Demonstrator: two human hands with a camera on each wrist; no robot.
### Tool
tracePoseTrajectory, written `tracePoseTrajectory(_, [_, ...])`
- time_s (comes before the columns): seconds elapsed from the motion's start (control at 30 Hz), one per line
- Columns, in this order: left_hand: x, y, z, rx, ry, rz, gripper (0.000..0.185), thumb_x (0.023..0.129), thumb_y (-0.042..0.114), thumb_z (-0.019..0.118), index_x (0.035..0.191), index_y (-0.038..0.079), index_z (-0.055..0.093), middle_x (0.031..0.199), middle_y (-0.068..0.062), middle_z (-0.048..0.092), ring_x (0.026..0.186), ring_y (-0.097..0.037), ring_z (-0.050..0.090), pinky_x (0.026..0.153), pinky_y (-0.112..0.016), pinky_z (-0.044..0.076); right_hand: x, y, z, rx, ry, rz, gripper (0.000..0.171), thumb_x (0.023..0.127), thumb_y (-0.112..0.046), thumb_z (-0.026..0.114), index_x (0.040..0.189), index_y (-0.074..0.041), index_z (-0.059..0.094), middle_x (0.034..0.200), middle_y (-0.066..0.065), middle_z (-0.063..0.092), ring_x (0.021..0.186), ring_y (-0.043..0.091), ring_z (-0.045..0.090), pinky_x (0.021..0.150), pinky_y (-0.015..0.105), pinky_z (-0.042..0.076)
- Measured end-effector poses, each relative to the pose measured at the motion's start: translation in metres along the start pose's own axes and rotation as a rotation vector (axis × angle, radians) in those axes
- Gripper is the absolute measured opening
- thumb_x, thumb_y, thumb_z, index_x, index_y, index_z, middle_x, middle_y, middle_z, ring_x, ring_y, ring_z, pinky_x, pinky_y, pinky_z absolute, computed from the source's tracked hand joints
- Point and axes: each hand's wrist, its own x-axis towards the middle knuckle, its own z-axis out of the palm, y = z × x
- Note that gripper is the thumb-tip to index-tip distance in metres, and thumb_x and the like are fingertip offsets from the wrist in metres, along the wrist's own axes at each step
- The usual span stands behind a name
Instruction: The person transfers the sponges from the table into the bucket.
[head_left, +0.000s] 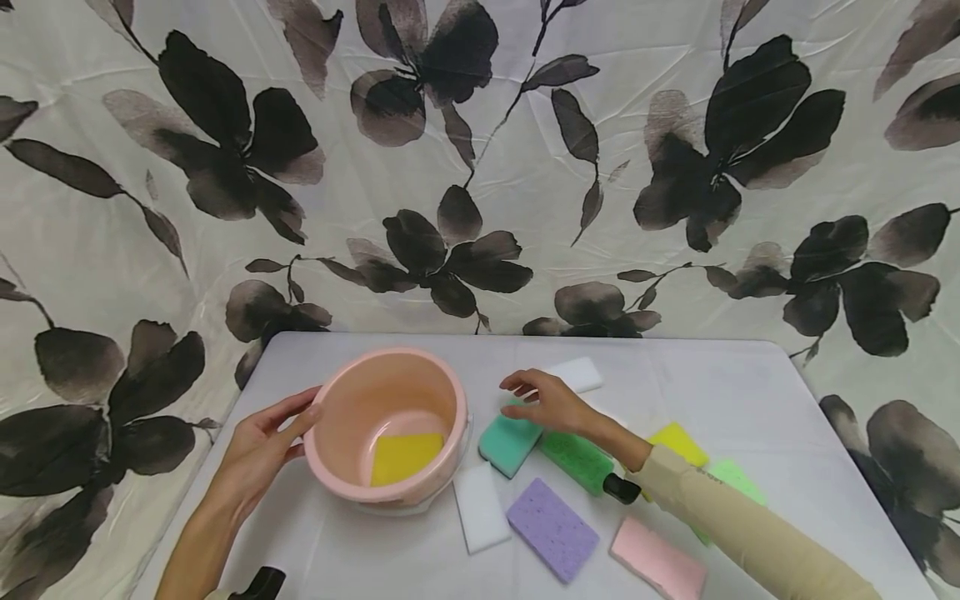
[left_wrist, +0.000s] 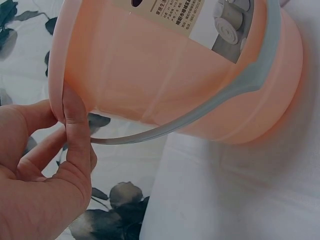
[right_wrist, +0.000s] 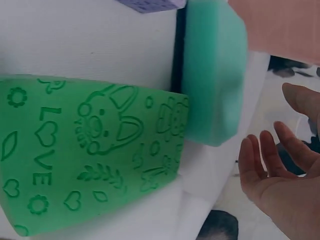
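At the left of the head view, my left hand (head_left: 247, 458) pinches the rim of a pink bucket (head_left: 352, 400) between thumb and fingers. The left wrist view shows that pinch close up, with a grey bucket handle (left_wrist: 210, 106) hanging beside the hand. Inside the bucket lies a yellow sponge (head_left: 405, 458). My right hand (head_left: 553, 402) hovers over the sponges with loosely bent fingers, and nothing is in its grasp. Nearest to it are a teal sponge (head_left: 510, 443) with a dark underside and a green sponge (right_wrist: 95, 150) embossed with a cartoon animal and "LOVE".
Near the bucket lie a white sponge (head_left: 482, 507) and a purple sponge (head_left: 553, 529). A pink sponge (head_left: 660, 557) is at the front right. Behind the right hand is another white piece (head_left: 579, 375). The right forearm partly covers yellow (head_left: 681, 442) and light green (head_left: 737, 479) pieces.
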Motion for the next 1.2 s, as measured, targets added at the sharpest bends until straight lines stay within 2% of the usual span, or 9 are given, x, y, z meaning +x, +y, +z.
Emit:
tracePoseTrajectory(0.33, [0.001,0.002,0.002,-0.009,-0.002,-0.006,0.074,0.097,0.048,0.069,0.156,0.01,0.045,0.157,-0.012,0.042,0.102,0.003,0.058,0.081,-0.02,0.057,-0.003,0.01,0.0,-0.057,-0.098,0.043,0.043,0.092,-0.012,0.077,0.128,0.008,0.063,0.129,0.023,0.063,0.119,0.041,0.06,0.102,0.049,0.051])
tracePoseTrajectory(0.57, [0.0,0.002,0.003,-0.008,-0.007,0.015,0.072,0.097,0.047,0.069,0.155,0.009,0.047,0.155,-0.012,0.044,0.102,0.003,0.059,0.081,-0.02,0.057,-0.008,0.011,-0.003,-0.142,-0.216,0.153,0.055,0.092,-0.021,0.079,0.138,-0.001,0.058,0.133,0.019,0.055,0.124,0.039,0.053,0.105,0.052,0.046])
tracePoseTrajectory(0.77, [-0.001,0.002,0.002,-0.008,-0.013,0.03,0.072,0.097,0.046,0.069,0.154,0.008,0.047,0.154,-0.013,0.044,0.101,0.005,0.06,0.081,-0.02,0.058,-0.005,0.008,-0.009,-0.14,-0.249,0.123,0.041,0.09,-0.019,0.081,0.122,-0.002,0.06,0.123,0.012,0.062,0.123,0.038,0.056,0.105,0.052,0.046])
tracePoseTrajectory(0.9, [-0.001,0.004,0.001,-0.003,-0.006,0.009,0.074,0.097,0.048,0.068,0.155,0.009,0.046,0.156,-0.013,0.042,0.102,0.005,0.059,0.081,-0.02,0.057,-0.003,0.005,-0.015,-0.135,-0.26,0.101,0.037,0.089,-0.018,0.083,0.116,-0.005,0.061,0.118,0.008,0.065,0.12,0.034,0.059,0.102,0.05,0.049])
tracePoseTrajectory(1.13, [-0.003,0.005,-0.001,-0.004,-0.006,0.003,0.074,0.097,0.048,0.068,0.155,0.008,0.046,0.156,-0.013,0.042,0.1,0.005,0.059,0.081,-0.02,0.057,-0.003,0.0,-0.026,-0.109,-0.28,0.004,0.03,0.09,-0.011,0.08,0.117,-0.001,0.069,0.119,0.012,0.067,0.11,0.029,0.064,0.092,0.038,0.057])
tracePoseTrajectory(1.2, [-0.003,0.005,-0.001,-0.001,-0.004,0.005,0.073,0.097,0.047,0.069,0.155,0.007,0.046,0.155,-0.013,0.043,0.1,0.005,0.059,0.081,-0.02,0.057,-0.003,-0.002,-0.03,-0.112,-0.281,-0.015,0.029,0.09,-0.011,0.08,0.117,-0.001,0.071,0.118,0.012,0.069,0.108,0.028,0.066,0.091,0.039,0.058])
